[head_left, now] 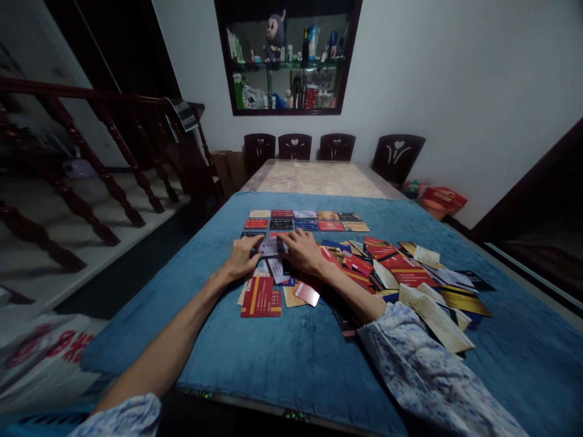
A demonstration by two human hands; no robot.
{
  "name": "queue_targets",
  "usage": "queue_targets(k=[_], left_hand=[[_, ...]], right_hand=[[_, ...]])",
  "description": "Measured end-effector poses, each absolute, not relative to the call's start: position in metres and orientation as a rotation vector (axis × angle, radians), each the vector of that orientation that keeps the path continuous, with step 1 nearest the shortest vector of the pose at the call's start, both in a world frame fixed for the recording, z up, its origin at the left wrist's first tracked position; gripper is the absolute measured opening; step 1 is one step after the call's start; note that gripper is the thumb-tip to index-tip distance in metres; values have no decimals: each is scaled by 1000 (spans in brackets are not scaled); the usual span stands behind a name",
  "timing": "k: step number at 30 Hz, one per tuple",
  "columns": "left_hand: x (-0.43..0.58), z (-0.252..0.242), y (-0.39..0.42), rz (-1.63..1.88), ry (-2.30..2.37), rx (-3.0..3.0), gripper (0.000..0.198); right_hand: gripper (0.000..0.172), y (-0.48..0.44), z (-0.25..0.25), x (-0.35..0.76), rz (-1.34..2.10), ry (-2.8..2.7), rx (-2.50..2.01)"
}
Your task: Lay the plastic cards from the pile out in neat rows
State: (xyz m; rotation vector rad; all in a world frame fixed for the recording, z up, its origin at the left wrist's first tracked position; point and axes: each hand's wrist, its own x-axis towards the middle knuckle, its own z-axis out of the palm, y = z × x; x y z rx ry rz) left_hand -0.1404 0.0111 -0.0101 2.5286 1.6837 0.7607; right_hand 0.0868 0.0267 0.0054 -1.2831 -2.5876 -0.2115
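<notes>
A pale grey card (272, 246) with dark print is held between my two hands, just above the blue cloth. My left hand (242, 257) grips its left end, thumb low and fingers along the upper edge. At its right end my right hand (301, 250) closes on it, fingers curled over the corner. Right behind it lie a dark card (252, 234) and a red card, partly covered. Below the hands is a loose heap with a red card (262, 297) and a shiny pink-red card (306, 294). Two rows of cards (282, 224) lie beyond.
A large messy pile of cards (405, 270) spreads to the right, partly under my right forearm. The blue cloth (218, 358) covers the near table; its far part is bare marbled tabletop (314, 176). Dark chairs (295, 147) stand behind, and a wooden railing (109, 133) runs left.
</notes>
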Motion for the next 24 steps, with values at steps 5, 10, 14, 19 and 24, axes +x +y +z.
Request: queue_targets(k=[5, 10, 14, 19, 24], left_hand=[[-141, -9, 11, 770, 1648, 2547, 57], [-138, -10, 10, 756, 1621, 2566, 57], [-135, -9, 10, 707, 1611, 2564, 55], [-133, -8, 11, 688, 1631, 2563, 53], [-128, -4, 12, 645, 1675, 2557, 50]], right_hand=[[55, 27, 14, 90, -184, -2606, -1303], [56, 29, 19, 94, -132, -2659, -1303], [56, 31, 23, 96, -113, -2692, -1300], [55, 30, 28, 100, -131, -2695, -1317], [53, 28, 29, 102, -155, -2639, -1335]])
